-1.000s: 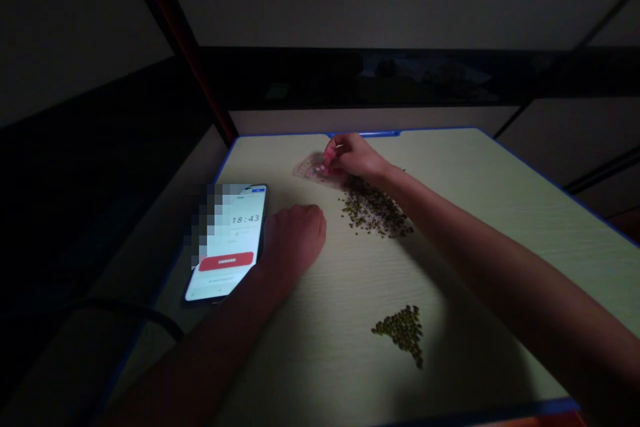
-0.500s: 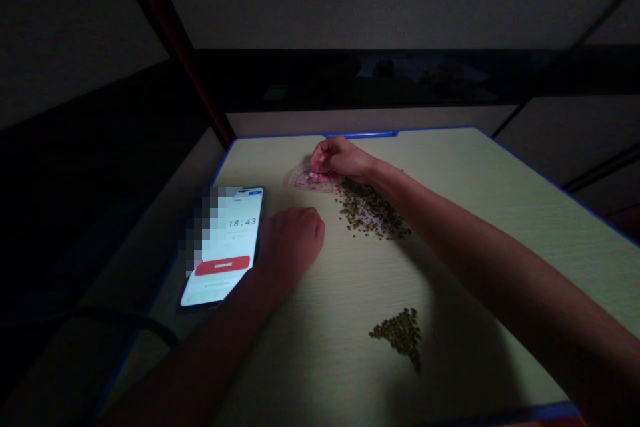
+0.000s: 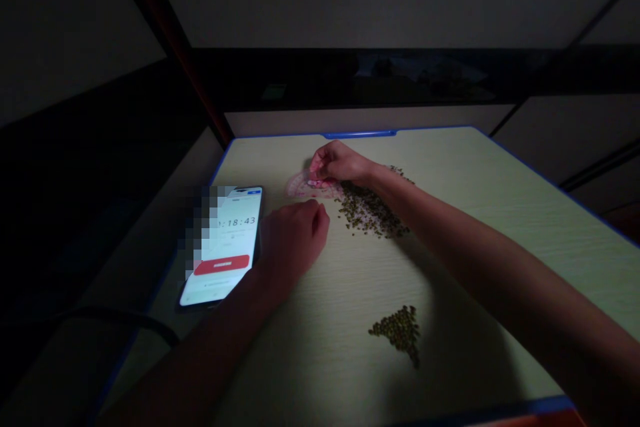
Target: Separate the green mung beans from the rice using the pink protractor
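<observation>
My right hand (image 3: 337, 161) pinches a clear, pink-marked protractor (image 3: 300, 187) at the far part of the table. The protractor's right end touches a loose heap of small green-brown seeds (image 3: 373, 210), with paler bits among them; my right wrist passes over that heap. My left hand (image 3: 295, 233) rests as a fist on the table, just right of a phone (image 3: 223, 240), its palm side hidden. Nearer to me, a smaller cluster of the same seeds (image 3: 400, 330) forms a rough triangle with a tail.
The phone's lit screen shows a timer and a red button. The wooden table (image 3: 475, 173) has a blue edge and a blue strip (image 3: 360, 135) at its far side. A dark cable (image 3: 130, 317) runs in from the left. Pale walls stand behind.
My right hand has moved left and slightly nearer, and the protractor has shifted the same way, now lying flatter. My left hand has moved only slightly. The seeds stay where they were.
</observation>
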Tool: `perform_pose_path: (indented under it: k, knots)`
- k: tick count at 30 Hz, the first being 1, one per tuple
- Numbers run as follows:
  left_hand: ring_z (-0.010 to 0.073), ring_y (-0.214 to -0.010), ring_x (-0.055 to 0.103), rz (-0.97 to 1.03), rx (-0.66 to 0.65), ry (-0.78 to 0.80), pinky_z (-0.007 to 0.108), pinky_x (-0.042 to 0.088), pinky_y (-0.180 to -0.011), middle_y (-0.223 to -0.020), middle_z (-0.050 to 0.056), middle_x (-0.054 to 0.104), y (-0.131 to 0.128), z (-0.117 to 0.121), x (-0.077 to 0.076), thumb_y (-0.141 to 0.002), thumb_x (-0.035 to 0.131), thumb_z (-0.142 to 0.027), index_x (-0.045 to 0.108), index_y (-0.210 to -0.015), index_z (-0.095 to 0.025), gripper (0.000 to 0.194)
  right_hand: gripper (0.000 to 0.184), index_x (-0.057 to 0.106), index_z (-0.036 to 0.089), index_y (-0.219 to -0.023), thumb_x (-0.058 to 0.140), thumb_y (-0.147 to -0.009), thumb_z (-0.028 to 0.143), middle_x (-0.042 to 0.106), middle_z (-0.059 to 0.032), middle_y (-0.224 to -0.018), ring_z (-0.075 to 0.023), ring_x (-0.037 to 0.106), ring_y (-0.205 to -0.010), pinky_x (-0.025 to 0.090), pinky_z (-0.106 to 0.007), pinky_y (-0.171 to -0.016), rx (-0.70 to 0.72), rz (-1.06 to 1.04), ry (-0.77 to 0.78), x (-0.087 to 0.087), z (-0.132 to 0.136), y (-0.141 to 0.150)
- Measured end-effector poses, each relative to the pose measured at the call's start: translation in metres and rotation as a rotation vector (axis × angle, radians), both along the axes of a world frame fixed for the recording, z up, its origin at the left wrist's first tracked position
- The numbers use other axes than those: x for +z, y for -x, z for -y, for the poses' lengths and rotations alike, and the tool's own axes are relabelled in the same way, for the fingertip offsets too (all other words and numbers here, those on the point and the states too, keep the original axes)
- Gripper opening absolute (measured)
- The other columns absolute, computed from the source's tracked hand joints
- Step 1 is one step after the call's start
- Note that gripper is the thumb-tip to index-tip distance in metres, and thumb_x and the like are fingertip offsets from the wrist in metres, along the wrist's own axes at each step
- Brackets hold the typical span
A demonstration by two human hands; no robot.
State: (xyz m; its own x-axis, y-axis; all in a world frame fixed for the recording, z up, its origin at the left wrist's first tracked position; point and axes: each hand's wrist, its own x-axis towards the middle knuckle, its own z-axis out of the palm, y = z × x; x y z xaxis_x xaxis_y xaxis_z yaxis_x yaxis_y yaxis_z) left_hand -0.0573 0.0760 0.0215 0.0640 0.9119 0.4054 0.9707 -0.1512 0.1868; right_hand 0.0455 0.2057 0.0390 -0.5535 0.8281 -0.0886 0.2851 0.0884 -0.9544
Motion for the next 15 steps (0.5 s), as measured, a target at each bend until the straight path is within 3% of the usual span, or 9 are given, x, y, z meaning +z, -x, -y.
perform_pose_path:
  k: [4,7,10,15]
  knots:
    - [0.0106,-0.044,0.038,0.211,0.069,-0.117,0.027,0.025,-0.047,-0.046,-0.003,0.04,0.003,-0.003,0.004,-0.084,0.034,-0.03,0.035,-0.05,-0.02,0.035,0.024,0.052,0.012,-0.055,0.056,-0.066,-0.009,0.053,0.0033,-0.042,-0.0063,0.047,-0.037,0.04,-0.017,-0.04,0.002,-0.006,0.006,-0.001,0.002,0.0]
    - [0.0102,-0.042,0.032,0.578,0.139,-0.213,0.026,0.026,-0.043,-0.046,-0.005,0.029,0.009,-0.01,0.006,-0.084,0.035,-0.03,0.027,-0.05,-0.022,0.035,0.023,0.053,0.013,-0.055,0.058,-0.065,-0.008,0.054,0.0025,-0.042,-0.0074,0.048,-0.038,0.041,-0.018,-0.041,0.007,-0.01,0.007,-0.002,0.002,0.0]
    - [0.0105,-0.042,0.03,0.901,0.171,-0.281,0.027,0.025,-0.041,-0.046,-0.006,0.027,0.016,-0.017,0.005,-0.08,0.041,-0.028,0.028,-0.049,-0.023,0.034,0.023,0.054,0.013,-0.055,0.058,-0.064,-0.008,0.054,0.0023,-0.042,-0.0082,0.048,-0.039,0.042,-0.019,-0.042,0.013,-0.009,0.008,-0.003,0.002,0.002]
    - [0.0104,-0.042,0.03,1.06,0.177,-0.315,0.027,0.025,-0.04,-0.045,-0.005,0.031,0.018,-0.02,0.005,-0.078,0.045,-0.024,0.033,-0.047,-0.023,0.033,0.024,0.055,0.013,-0.054,0.055,-0.064,-0.009,0.053,0.0033,-0.041,-0.0073,0.047,-0.038,0.043,-0.019,-0.043,0.043,-0.016,0.014,-0.005,0.003,0.006]
